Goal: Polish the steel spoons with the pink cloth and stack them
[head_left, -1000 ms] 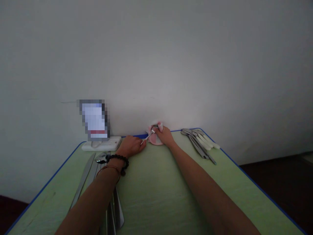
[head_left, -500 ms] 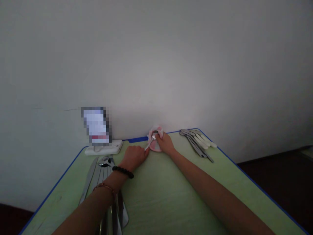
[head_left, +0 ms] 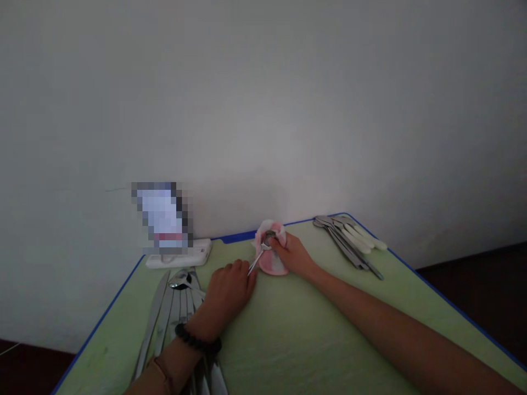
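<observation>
Over the far middle of the table, my left hand (head_left: 230, 291) is closed on the handle of a metal spoon (head_left: 257, 259), which slants up to the right. My right hand (head_left: 294, 253) pinches a pink and white cloth (head_left: 274, 264) around the spoon's bowl, with the thumb pressed on the inside of the bowl. Part of the cloth hangs below the bowl. Beneath and beside my left forearm lie several pieces of metal cutlery, among them a knife (head_left: 155, 312) and another spoon (head_left: 180, 280).
At the right back of the green table (head_left: 284, 334) lies a bundle of spoons (head_left: 341, 241) beside several white-handled utensils (head_left: 362, 237). A phone (head_left: 160, 214) with a blurred screen leans on a white stand (head_left: 181, 257) at the left back. The wall (head_left: 263, 109) rises behind the table.
Both hands have come a little nearer, still on the spoon and the cloth. More of the spoon's handle shows between them. The whole view has shifted slightly.
</observation>
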`<move>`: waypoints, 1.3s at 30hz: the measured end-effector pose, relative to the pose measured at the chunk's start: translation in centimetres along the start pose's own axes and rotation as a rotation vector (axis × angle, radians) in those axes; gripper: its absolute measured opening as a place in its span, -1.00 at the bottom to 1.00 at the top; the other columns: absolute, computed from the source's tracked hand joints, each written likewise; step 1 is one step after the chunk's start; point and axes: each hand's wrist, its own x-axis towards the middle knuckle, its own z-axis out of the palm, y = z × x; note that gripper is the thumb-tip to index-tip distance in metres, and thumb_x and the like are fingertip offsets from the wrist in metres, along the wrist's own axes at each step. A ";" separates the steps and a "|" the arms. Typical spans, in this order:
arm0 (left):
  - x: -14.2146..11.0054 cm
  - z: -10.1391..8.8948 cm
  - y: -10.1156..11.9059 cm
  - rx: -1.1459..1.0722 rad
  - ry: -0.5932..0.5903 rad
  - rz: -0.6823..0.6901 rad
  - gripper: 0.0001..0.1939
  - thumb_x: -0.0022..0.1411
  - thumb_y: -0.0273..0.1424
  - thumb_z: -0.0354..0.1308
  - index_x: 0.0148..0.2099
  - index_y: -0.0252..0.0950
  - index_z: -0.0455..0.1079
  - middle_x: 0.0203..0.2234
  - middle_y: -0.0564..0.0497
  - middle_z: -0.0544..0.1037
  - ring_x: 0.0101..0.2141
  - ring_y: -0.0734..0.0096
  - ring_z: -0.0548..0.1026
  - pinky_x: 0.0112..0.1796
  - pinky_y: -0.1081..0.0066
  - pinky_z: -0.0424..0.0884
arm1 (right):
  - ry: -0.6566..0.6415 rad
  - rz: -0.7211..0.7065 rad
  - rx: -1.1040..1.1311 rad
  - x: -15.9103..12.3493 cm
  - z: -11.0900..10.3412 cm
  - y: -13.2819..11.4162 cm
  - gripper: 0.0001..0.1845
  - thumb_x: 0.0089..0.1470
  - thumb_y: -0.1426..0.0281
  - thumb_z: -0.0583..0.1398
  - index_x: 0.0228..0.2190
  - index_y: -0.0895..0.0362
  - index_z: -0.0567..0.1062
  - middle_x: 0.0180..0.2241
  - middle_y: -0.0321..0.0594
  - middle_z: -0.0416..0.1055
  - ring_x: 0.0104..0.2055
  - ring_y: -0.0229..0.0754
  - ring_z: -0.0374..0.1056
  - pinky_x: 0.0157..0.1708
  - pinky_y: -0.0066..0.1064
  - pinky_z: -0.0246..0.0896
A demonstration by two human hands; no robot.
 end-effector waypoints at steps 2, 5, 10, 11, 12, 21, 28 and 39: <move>0.1 0.1 -0.4 -0.018 -0.005 0.030 -0.62 0.37 -0.28 -0.26 -0.20 -0.30 0.36 -0.32 -0.15 0.53 -0.28 0.18 0.54 -0.32 0.31 0.37 | -0.012 -0.003 -0.004 -0.1 0.0 -0.1 -0.78 0.10 0.36 0.07 -0.33 0.17 0.50 -0.29 -0.14 0.52 -0.25 -0.14 0.41 -0.23 -0.39 0.21; 0.4 0.2 -0.9 -0.040 -0.010 0.063 -0.63 0.37 -0.28 -0.25 -0.23 -0.29 0.35 -0.33 -0.13 0.54 -0.31 0.19 0.54 -0.33 0.32 0.35 | -0.033 -0.016 0.046 0.1 0.1 0.2 -0.78 0.10 0.37 0.08 -0.30 0.17 0.51 -0.28 -0.17 0.52 -0.24 -0.15 0.40 -0.22 -0.40 0.20; 0.6 0.6 -1.3 -0.178 0.024 0.131 -0.64 0.37 -0.26 -0.25 -0.25 -0.26 0.33 -0.38 -0.09 0.56 -0.34 0.21 0.54 -0.35 0.36 0.32 | -0.057 0.033 0.339 0.6 0.0 1.1 -0.69 0.10 0.24 0.09 -0.37 0.18 0.54 -0.36 -0.23 0.52 -0.31 -0.19 0.37 -0.26 -0.40 0.20; 0.6 0.7 -1.4 -0.215 0.032 0.129 -0.64 0.38 -0.26 -0.26 -0.25 -0.26 0.32 -0.41 -0.08 0.56 -0.35 0.22 0.54 -0.36 0.38 0.30 | -0.044 0.062 0.425 0.7 0.0 1.2 -0.68 0.08 0.21 0.11 -0.37 0.18 0.54 -0.37 -0.23 0.52 -0.33 -0.20 0.36 -0.27 -0.40 0.20; 0.6 0.7 -1.4 -0.251 0.041 0.122 -0.64 0.38 -0.26 -0.27 -0.25 -0.26 0.30 -0.44 -0.07 0.55 -0.38 0.22 0.54 -0.38 0.38 0.29 | -0.026 0.093 0.516 0.8 0.0 1.3 -0.68 0.06 0.19 0.13 -0.37 0.18 0.54 -0.38 -0.24 0.52 -0.34 -0.21 0.36 -0.27 -0.39 0.20; 0.5 1.4 -1.5 -0.509 0.104 0.112 -0.68 0.36 -0.31 -0.21 0.08 -0.29 0.12 -0.52 0.05 0.49 -0.48 0.27 0.51 -0.45 0.42 0.21 | 0.014 0.306 1.077 1.0 -0.3 0.8 -0.81 -0.35 0.52 0.27 -0.51 0.14 0.52 -0.51 -0.33 0.51 -0.43 -0.24 0.36 -0.26 -0.39 0.26; 0.5 1.5 -1.5 -0.531 0.128 0.120 -0.60 0.33 -0.33 -0.17 0.19 -0.24 0.10 -0.41 0.02 0.54 -0.43 0.29 0.52 -0.40 0.42 0.26 | -0.066 0.278 1.273 1.1 -1.3 -0.4 -0.66 0.01 0.13 0.14 -0.34 0.13 0.51 -0.35 -0.22 0.54 -0.22 -0.12 0.42 -0.07 -0.26 0.25; 0.6 1.5 -2.0 -0.627 0.108 0.131 -0.69 0.33 -0.25 -0.15 -0.18 -0.23 0.39 -0.42 -0.03 0.58 -0.38 0.26 0.52 -0.33 0.41 0.31 | -0.258 0.416 1.164 1.0 -1.3 0.1 -0.74 -0.01 0.41 0.04 -0.36 0.18 0.52 -0.42 -0.23 0.55 -0.20 -0.14 0.43 -0.05 -0.29 0.24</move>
